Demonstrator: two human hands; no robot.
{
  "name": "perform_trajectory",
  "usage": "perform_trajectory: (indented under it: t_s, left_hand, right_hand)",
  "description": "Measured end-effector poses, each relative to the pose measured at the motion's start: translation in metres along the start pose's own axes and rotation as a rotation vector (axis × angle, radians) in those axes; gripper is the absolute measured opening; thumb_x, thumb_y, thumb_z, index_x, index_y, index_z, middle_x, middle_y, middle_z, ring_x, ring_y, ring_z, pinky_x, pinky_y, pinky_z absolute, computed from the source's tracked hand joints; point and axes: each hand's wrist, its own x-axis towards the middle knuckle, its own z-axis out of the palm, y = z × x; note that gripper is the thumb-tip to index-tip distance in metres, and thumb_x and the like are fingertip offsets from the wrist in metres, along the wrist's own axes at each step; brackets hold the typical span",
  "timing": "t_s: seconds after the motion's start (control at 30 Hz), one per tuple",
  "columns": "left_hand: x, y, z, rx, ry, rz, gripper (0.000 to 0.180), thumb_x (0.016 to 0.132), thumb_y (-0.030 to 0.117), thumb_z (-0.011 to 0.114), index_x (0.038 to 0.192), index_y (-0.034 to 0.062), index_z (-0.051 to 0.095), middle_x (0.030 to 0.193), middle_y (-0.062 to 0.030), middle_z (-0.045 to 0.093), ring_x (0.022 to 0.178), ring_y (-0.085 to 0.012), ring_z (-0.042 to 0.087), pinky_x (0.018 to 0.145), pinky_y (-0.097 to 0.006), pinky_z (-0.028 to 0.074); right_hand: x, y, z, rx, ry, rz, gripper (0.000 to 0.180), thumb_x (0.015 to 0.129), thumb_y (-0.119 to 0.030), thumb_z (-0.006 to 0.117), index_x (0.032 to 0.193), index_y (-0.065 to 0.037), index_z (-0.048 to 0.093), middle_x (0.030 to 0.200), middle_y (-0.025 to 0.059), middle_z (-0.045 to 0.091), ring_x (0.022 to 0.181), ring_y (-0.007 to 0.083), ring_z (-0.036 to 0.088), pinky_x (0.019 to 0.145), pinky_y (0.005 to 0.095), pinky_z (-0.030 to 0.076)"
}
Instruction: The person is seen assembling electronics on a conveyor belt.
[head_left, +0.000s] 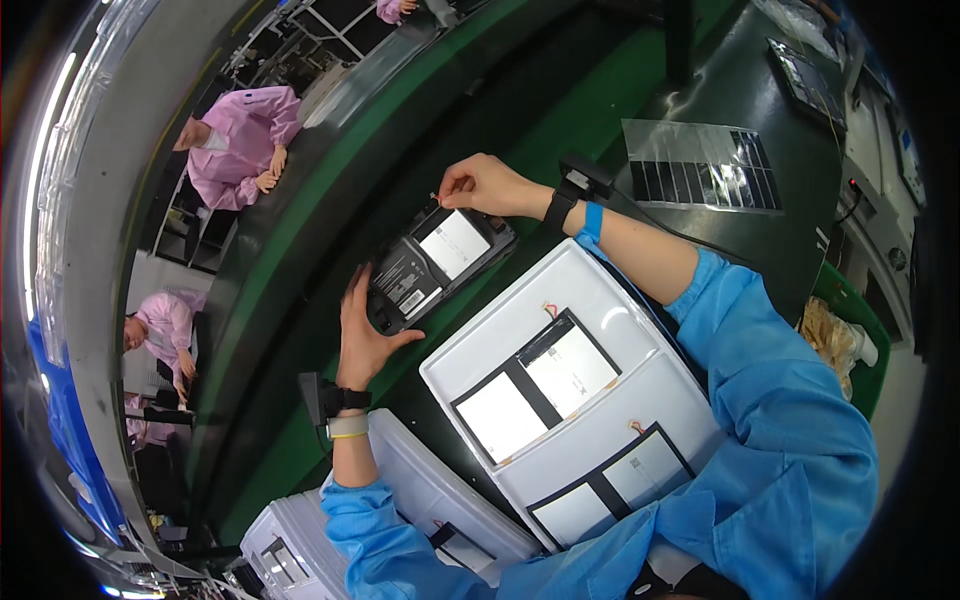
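A black device casing (390, 318) lies on the green-surfaced bench. A flat battery with a white face (455, 245) and a black labelled section (406, 284) fills it. My right hand (485, 187) is closed in a pinch at the battery's far edge, on a small red wire lead (438, 200). At the casing's left end is my left hand (364, 335), its fingers stretched along that end and its thumb spread apart near the front edge. Whether it presses on the casing is hard to tell.
A white plastic tray (640, 345) right before me holds several flat batteries with coloured leads. More white trays (400, 470) stand at lower left. A clear sheet with black strips (700, 165) lies right, near a green bin (868, 345). People in pink (240, 140) sit across.
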Motion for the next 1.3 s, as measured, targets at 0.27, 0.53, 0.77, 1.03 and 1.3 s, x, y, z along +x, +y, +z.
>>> perform_trajectory:
  t_s: [0.27, 0.53, 0.77, 1.03, 1.3]
  left_hand:
    - [0.012, -0.010, 0.014, -0.059, -0.027, 0.031, 0.109, 0.055, 0.020, 0.098, 0.148, 0.0048, 0.045, 0.152, -0.0188, 0.046, 0.141, -0.0326, 0.044, 0.118, -0.041, 0.035]
    - [0.003, -0.015, 0.009, -0.056, -0.091, -0.014, 0.103, 0.054, 0.020, 0.096, 0.144, 0.0025, 0.049, 0.148, -0.0186, 0.051, 0.138, -0.0363, 0.047, 0.116, -0.043, 0.037]
    - [0.012, -0.020, 0.018, 0.005, -0.116, 0.077, 0.097, 0.061, 0.026, 0.093, 0.144, 0.0013, 0.049, 0.149, -0.0209, 0.050, 0.138, -0.0384, 0.046, 0.117, -0.043, 0.036]
    - [-0.018, 0.010, 0.001, 0.277, -0.270, 0.157, 0.084, 0.093, 0.050, 0.062, 0.151, -0.0054, 0.038, 0.154, -0.0285, 0.040, 0.142, -0.0424, 0.039, 0.120, -0.046, 0.027]
    - [-0.009, -0.011, 0.050, 0.358, -0.143, 0.239, 0.076, 0.095, 0.041, 0.063, 0.149, -0.0066, 0.039, 0.147, -0.0326, 0.044, 0.137, -0.0460, 0.042, 0.116, -0.050, 0.033]
  right_hand:
    - [-0.005, 0.001, 0.002, -0.066, -0.148, -0.087, 0.024, 0.078, -0.010, 0.083, 0.098, 0.001, 0.075, 0.086, 0.0076, 0.073, 0.080, 0.0126, 0.071, 0.075, 0.0247, 0.057]
    - [-0.015, -0.008, 0.004, -0.297, -0.215, -0.177, 0.046, 0.071, -0.025, 0.089, 0.103, 0.002, 0.070, 0.103, 0.0154, 0.067, 0.096, 0.0256, 0.066, 0.086, 0.0338, 0.054]
    - [-0.022, 0.000, -0.010, -0.518, -0.381, -0.378, 0.097, 0.054, -0.050, 0.094, 0.129, -0.001, 0.057, 0.137, 0.0258, 0.048, 0.130, 0.0445, 0.044, 0.106, 0.0533, 0.039]
    - [-0.008, 0.043, 0.044, -0.530, -0.344, -0.507, 0.100, 0.053, -0.078, 0.080, 0.113, 0.002, 0.071, 0.128, 0.0294, 0.057, 0.123, 0.0454, 0.053, 0.103, 0.0543, 0.045]
    - [0.014, 0.048, 0.072, -0.823, -0.693, -0.563, 0.099, 0.074, -0.081, 0.061, 0.111, 0.011, 0.065, 0.130, 0.0243, 0.060, 0.119, 0.0440, 0.059, 0.095, 0.0630, 0.045]
